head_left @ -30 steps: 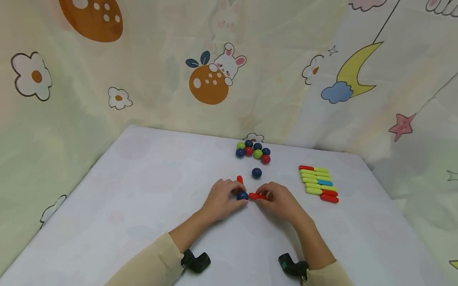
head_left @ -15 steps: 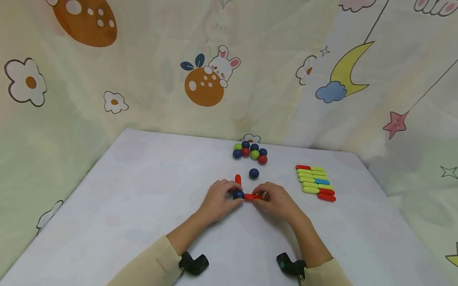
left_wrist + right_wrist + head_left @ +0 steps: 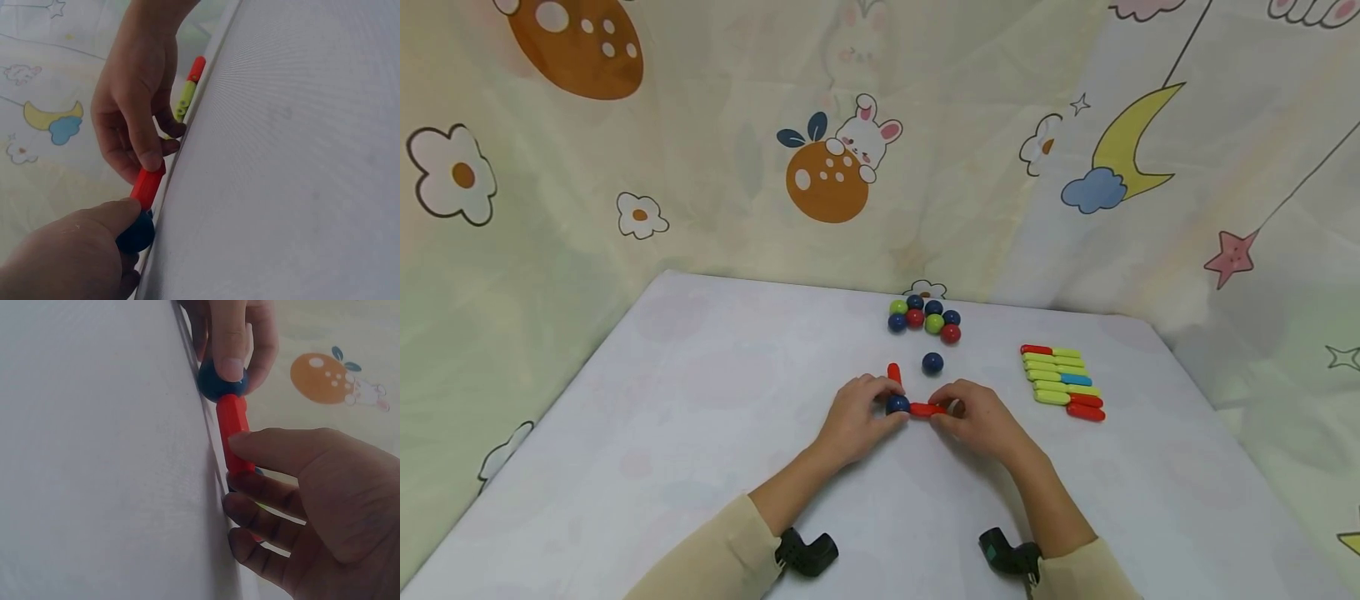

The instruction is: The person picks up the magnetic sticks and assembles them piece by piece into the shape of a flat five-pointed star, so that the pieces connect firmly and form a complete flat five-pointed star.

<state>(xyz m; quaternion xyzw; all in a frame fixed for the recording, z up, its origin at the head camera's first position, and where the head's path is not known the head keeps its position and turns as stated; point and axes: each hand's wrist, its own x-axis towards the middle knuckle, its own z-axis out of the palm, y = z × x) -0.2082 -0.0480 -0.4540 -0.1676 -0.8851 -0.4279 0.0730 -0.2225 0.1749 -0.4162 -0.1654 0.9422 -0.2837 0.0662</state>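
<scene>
Now your left grip [image 3: 854, 422] pinches navy ball [image 3: 897, 405], nearer you than loose navy ball [image 3: 932, 363] on counter [image 3: 730, 375]; your right grip [image 3: 982, 417] pinches red stick [image 3: 922, 410], its end touching held ball.

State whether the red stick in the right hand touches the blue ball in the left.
Touching: the right wrist view shows the red stick meeting the blue ball, no gap between.
</scene>
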